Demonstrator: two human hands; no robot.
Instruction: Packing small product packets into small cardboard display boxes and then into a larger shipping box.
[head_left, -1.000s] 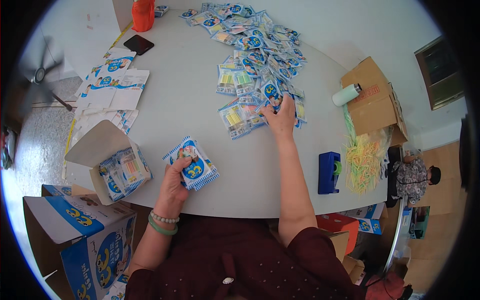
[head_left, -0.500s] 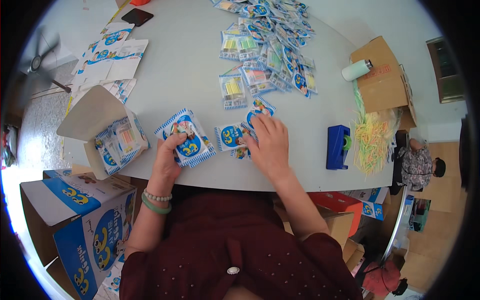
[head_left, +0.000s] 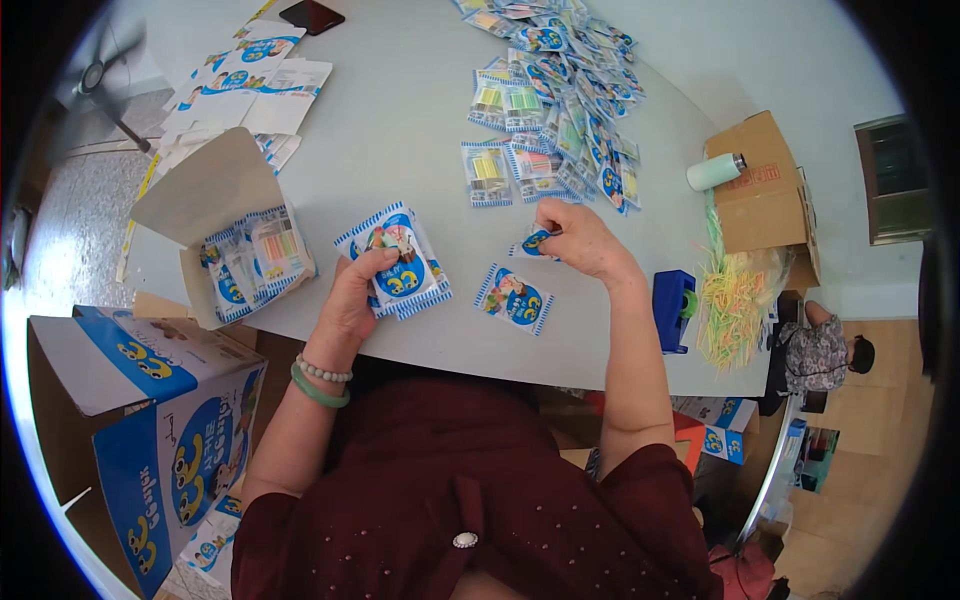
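My left hand is closed round a small stack of blue-and-white snack packets, its thumb pressed on the top one. To the right, my right hand pinches the edge of another snack packet, partly hidden by the fingers, just above the table. Between the hands and a little nearer to me, a single packet lies flat with its printed side up. At my left stands an open white carton with its lid raised, and several packets stand inside it.
A heap of packets covers the far side of the table. Flattened cartons and a phone lie far left. At right are a blue tape dispenser, pale green bottle, cardboard box and coloured thin sticks.
My right hand has moved right and away from me, from flat over the loose packets to pinching one. My left hand keeps its stack. The whole view has shifted slightly.
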